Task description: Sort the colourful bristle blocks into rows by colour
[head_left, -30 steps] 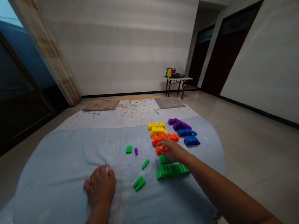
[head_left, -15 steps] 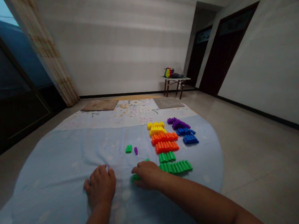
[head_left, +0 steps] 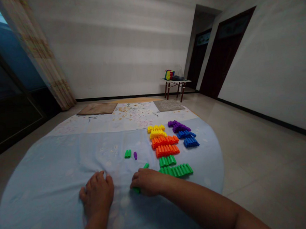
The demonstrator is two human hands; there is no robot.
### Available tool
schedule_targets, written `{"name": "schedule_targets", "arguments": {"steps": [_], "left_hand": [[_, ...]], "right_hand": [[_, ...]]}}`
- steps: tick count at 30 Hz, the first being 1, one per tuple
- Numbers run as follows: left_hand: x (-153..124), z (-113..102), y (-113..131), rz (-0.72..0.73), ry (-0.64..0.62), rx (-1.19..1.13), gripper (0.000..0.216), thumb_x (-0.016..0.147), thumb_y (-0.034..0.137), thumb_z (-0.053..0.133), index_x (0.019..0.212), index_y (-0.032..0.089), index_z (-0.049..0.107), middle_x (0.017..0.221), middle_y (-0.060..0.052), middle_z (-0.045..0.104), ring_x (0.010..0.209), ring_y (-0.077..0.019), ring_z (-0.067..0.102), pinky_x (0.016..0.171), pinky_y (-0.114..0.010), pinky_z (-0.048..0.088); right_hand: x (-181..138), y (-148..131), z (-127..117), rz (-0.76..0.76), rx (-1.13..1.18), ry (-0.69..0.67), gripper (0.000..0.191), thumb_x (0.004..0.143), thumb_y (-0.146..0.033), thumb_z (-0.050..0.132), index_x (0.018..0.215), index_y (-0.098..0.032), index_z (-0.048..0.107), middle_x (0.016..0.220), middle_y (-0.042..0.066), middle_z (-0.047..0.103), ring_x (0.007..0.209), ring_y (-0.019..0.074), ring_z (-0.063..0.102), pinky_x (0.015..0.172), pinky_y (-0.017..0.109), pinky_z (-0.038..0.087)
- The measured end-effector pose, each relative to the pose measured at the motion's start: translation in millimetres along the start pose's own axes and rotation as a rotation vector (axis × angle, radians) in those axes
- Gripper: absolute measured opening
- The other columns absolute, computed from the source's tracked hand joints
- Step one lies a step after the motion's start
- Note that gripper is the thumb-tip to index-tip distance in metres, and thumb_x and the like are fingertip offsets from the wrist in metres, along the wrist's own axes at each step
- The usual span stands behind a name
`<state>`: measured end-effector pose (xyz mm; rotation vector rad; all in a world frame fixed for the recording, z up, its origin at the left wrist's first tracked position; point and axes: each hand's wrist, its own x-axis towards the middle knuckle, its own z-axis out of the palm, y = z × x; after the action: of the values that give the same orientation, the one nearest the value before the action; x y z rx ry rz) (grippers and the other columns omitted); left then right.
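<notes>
My left hand (head_left: 97, 194) lies on the pale blue tablecloth (head_left: 56, 188), fingers slightly apart and holding nothing. To its right, my right hand (head_left: 147, 181) curls over a small green plastic piece (head_left: 136, 190), most of it hidden under the fingers. Another green piece (head_left: 145, 165) pokes out just beyond the knuckles. Farther off lie a green pair (head_left: 127, 153) and one purple piece (head_left: 135, 155). On the right, similar pieces are lined up by colour: green rows (head_left: 176, 170), orange rows (head_left: 167, 150), yellow rows (head_left: 157, 132), blue rows (head_left: 191, 142) and purple rows (head_left: 180, 126).
A brown mat (head_left: 97, 109) and a grey mat (head_left: 168, 105) lie at the far end of the table. Beyond it, a small side table (head_left: 176, 81) by the wall carries a colourful bag (head_left: 169, 75). A curtain (head_left: 44, 55) hangs at left.
My right hand has drawn slightly nearer and its fingers have closed more over the green piece. The whole view has shifted a little; my left hand stays resting on the cloth.
</notes>
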<state>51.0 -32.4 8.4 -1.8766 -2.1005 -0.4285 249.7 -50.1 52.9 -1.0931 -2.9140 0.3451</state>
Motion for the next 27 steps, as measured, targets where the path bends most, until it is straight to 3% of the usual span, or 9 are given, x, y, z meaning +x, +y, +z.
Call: {"name": "schedule_targets", "arguments": {"steps": [7, 11, 18, 22, 27], "left_hand": [[2, -3, 3, -0.009, -0.033, -0.006, 0.049, 0.089, 0.035, 0.019, 0.117, 0.01, 0.051, 0.118, -0.016, 0.058, 0.104, -0.0269, 0.053, 0.093, -0.043, 0.031], [3, -5, 3, -0.018, -0.073, -0.013, 0.048, 0.089, 0.035, 0.019, 0.117, 0.011, 0.05, 0.119, -0.016, 0.057, 0.105, -0.0269, 0.053, 0.093, -0.043, 0.032], [4, -4, 2, -0.025, -0.098, -0.016, 0.046, 0.089, 0.035, 0.021, 0.116, 0.012, 0.05, 0.119, -0.015, 0.057, 0.103, -0.0262, 0.053, 0.092, -0.042, 0.032], [4, -2, 2, -0.024, -0.085, -0.029, 0.047, 0.089, 0.035, 0.02, 0.116, 0.012, 0.05, 0.118, -0.015, 0.057, 0.104, -0.027, 0.053, 0.093, -0.044, 0.032], [5, -5, 2, -0.033, -0.134, -0.027, 0.045, 0.087, 0.034, 0.027, 0.117, 0.012, 0.05, 0.119, -0.017, 0.057, 0.107, -0.0274, 0.052, 0.093, -0.043, 0.031]], "right_hand": [[4, 0, 2, 0.05, 0.032, 0.011, 0.039, 0.077, -0.018, 0.055, 0.116, -0.018, 0.061, 0.111, 0.011, 0.064, 0.095, 0.023, 0.059, 0.075, 0.031, 0.045], [-5, -1, -11, 0.08, 0.103, 0.008, 0.044, 0.075, -0.02, 0.06, 0.119, -0.018, 0.059, 0.112, 0.011, 0.063, 0.098, 0.0233, 0.058, 0.079, 0.031, 0.045], [-85, 26, -58, 0.251, 0.32, 0.342, 0.046, 0.077, -0.019, 0.062, 0.123, -0.018, 0.056, 0.116, 0.008, 0.06, 0.107, 0.0179, 0.054, 0.094, 0.029, 0.041], [-125, 46, -64, 0.392, 0.299, 0.304, 0.044, 0.073, -0.016, 0.065, 0.117, -0.019, 0.061, 0.108, 0.007, 0.063, 0.1, 0.0197, 0.056, 0.09, 0.031, 0.043], [-143, 52, -48, 0.461, 0.306, 0.19, 0.047, 0.07, -0.015, 0.065, 0.117, -0.02, 0.062, 0.109, 0.007, 0.064, 0.101, 0.021, 0.057, 0.089, 0.031, 0.043]]}}
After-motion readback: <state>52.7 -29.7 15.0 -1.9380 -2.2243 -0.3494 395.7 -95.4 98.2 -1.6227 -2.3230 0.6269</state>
